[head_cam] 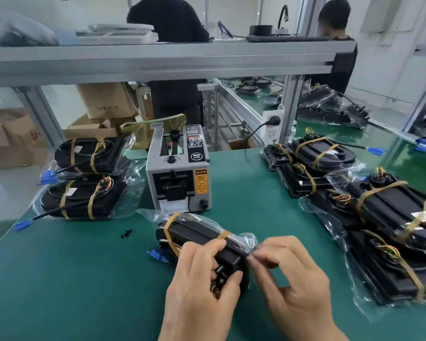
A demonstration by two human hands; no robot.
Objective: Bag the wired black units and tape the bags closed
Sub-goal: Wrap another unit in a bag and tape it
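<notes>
A wired black unit (194, 233) in a clear plastic bag lies tilted on the green mat (71, 279), bound by tan tape bands, a blue connector (156, 255) poking out at its left. My left hand (202, 279) grips the unit's near end, thumb and fingers curled round it. My right hand (288, 271) pinches the loose bag plastic at the unit's right corner. Two bagged, taped units (88, 178) are stacked at the left. Several more bagged units (369, 205) lie piled on the right.
A grey automatic tape dispenser (178, 173) stands just behind the held unit. A small black clip (126, 233) lies on the mat to the left. Cardboard boxes (10, 136) sit beyond the table's left edge. Two people stand at benches behind the aluminium shelf frame (157, 60).
</notes>
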